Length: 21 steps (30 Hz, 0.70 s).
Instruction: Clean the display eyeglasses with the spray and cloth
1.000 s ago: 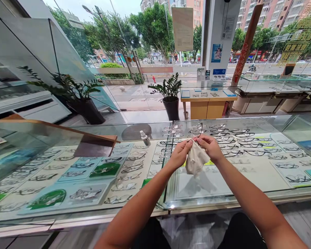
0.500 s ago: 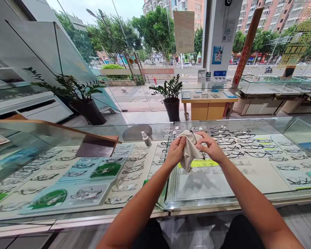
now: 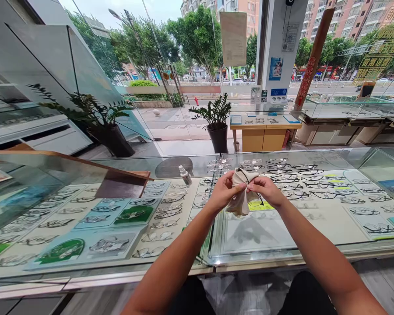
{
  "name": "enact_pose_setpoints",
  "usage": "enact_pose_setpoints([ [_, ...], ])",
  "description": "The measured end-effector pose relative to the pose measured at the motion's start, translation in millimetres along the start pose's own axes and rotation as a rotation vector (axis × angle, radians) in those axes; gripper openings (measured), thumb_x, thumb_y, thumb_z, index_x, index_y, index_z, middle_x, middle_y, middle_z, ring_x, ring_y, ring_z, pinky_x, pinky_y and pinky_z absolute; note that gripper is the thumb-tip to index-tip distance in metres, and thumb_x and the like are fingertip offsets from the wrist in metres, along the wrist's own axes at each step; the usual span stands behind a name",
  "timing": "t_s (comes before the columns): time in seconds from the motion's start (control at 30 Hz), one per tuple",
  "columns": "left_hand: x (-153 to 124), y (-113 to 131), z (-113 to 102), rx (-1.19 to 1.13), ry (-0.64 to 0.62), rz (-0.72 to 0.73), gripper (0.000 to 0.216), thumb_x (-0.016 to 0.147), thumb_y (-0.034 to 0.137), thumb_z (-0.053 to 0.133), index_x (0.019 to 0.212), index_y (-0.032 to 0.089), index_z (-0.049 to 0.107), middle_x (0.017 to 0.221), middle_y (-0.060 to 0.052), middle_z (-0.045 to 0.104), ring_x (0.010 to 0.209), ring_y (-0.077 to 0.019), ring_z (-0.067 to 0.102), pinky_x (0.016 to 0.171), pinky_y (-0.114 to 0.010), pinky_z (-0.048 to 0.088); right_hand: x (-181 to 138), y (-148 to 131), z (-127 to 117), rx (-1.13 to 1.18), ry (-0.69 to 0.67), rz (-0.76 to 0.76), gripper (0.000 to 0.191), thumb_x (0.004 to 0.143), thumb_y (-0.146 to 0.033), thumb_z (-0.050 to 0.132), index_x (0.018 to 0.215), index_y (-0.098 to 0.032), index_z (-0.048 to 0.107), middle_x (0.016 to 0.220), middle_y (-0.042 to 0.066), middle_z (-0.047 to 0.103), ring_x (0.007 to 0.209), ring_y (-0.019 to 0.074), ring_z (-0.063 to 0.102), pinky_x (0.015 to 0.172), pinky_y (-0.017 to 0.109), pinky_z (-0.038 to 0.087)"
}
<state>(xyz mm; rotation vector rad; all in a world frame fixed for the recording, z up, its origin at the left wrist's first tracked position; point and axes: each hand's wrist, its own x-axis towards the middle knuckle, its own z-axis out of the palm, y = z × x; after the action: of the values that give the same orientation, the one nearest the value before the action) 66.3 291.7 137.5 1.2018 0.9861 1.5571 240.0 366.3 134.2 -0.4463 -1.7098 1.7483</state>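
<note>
Above the glass counter, both my hands are closed on a pale beige cloth (image 3: 240, 206) bunched around a pair of dark-framed eyeglasses (image 3: 243, 173). My left hand (image 3: 223, 191) pinches the cloth from the left, thumb on top. From the right, my right hand (image 3: 266, 190) pinches the cloth and the glasses, its fingertips almost meeting the left thumb. A thin dark temple sticks out below the right fingers; most of the lenses are hidden under the fabric. To the left, a small white spray bottle (image 3: 184, 175) stands upright on the glass.
Under the glass top lie rows of eyeglasses (image 3: 170, 212), with more dark frames (image 3: 290, 178) at the right. A wood-edged panel (image 3: 124, 175) slants over the counter's left side. Beyond stand a potted plant (image 3: 217, 135) and a wooden display table (image 3: 265, 138).
My right hand has moved in toward the left and now pinches the cloth beside my left thumb. The cloth is gathered more tightly over the glasses. The spray bottle has not moved.
</note>
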Motion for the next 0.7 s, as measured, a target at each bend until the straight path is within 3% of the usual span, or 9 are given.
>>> enact_pose_setpoints([
  [0.23, 0.1, -4.9, -1.0, 0.059, 0.126, 0.006, 0.062, 0.065, 0.071, 0.088, 0.071, 0.015, 0.065, 0.061, 0.003, 0.058, 0.055, -0.0089, 0.047, 0.055, -0.023, 0.039, 0.1, 6.2, 4.8, 0.036, -0.133, 0.031, 0.046, 0.070, -0.062, 0.089, 0.075, -0.017, 0.079, 0.074, 0.002, 0.074, 0.073, 0.0178, 0.063, 0.076, 0.032, 0.049],
  [0.37, 3.2, -8.4, -5.9, 0.002, 0.020, -0.048, 0.065, 0.074, 0.078, 0.078, 0.074, 0.014, 0.069, 0.060, 0.000, 0.061, 0.055, -0.0129, 0.054, 0.056, -0.026, 0.044, 1.1, 6.5, 4.4, 0.073, -0.074, 0.057, 0.045, 0.065, -0.060, 0.092, 0.067, -0.017, 0.078, 0.068, 0.002, 0.072, 0.069, 0.0162, 0.060, 0.074, 0.031, 0.047],
  [0.53, 4.9, -6.8, -8.7, -0.096, -0.111, -0.072, 0.056, 0.073, 0.062, 0.089, 0.097, 0.014, 0.074, 0.079, -0.006, 0.075, 0.072, -0.0178, 0.068, 0.073, -0.029, 0.054, 0.9, -0.4, 3.1, 0.181, 0.040, 0.084, 0.044, 0.060, -0.058, 0.096, 0.064, -0.019, 0.076, 0.066, 0.000, 0.067, 0.066, 0.0130, 0.055, 0.068, 0.028, 0.044],
  [0.63, 3.7, -5.0, -5.8, -0.101, -0.077, -0.063, 0.059, 0.064, 0.047, 0.099, 0.106, 0.015, 0.073, 0.091, -0.006, 0.078, 0.080, -0.0164, 0.070, 0.078, -0.026, 0.054, 0.6, -1.0, 3.5, 0.236, 0.013, 0.124, 0.046, 0.059, -0.059, 0.097, 0.067, -0.019, 0.076, 0.065, -0.001, 0.064, 0.064, 0.0122, 0.054, 0.066, 0.027, 0.043],
  [0.7, 2.7, -5.4, -2.9, -0.097, -0.031, -0.052, 0.060, 0.060, 0.046, 0.101, 0.101, 0.015, 0.072, 0.089, -0.005, 0.077, 0.078, -0.0153, 0.069, 0.077, -0.025, 0.054, 0.5, 2.6, 4.5, 0.236, -0.020, 0.122, 0.047, 0.061, -0.060, 0.096, 0.069, -0.018, 0.076, 0.069, 0.000, 0.067, 0.067, 0.0125, 0.055, 0.070, 0.028, 0.044],
])
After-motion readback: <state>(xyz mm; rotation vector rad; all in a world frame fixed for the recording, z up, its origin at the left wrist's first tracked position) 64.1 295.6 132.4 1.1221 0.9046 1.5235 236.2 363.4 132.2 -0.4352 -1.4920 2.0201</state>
